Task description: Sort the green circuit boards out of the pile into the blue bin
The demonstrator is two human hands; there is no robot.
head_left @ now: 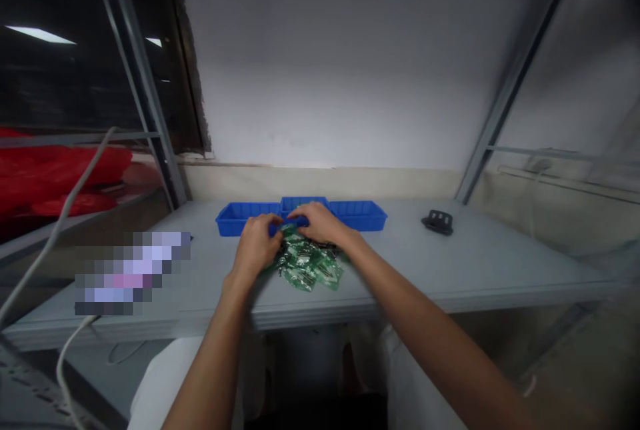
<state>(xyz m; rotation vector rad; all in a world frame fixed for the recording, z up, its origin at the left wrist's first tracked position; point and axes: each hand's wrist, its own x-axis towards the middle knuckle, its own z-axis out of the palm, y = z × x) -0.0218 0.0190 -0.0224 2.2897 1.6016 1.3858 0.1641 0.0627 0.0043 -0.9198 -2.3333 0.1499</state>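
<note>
A heap of small clear-green plastic packets (305,260), with thin dark pieces inside, lies near the table's front edge. My left hand (259,241) curves over the heap's left side, with a gap between thumb and forefinger. From the right, my right hand (320,222) reaches over the far side of the heap, its fingers bent and apart. Both sets of fingertips come close together at the topmost packets; no packet is clearly gripped. Just beyond are three blue plastic bins: a left bin (235,225), a middle bin (305,203) partly hidden by my hands, and a right bin (367,218).
A black plastic holder (439,222) sits on the grey table (500,263) at the right. At the left lies a pixelated flat object (133,275). A white cable (63,210) runs down the left side. Metal uprights (520,77) flank the table, with a wall behind.
</note>
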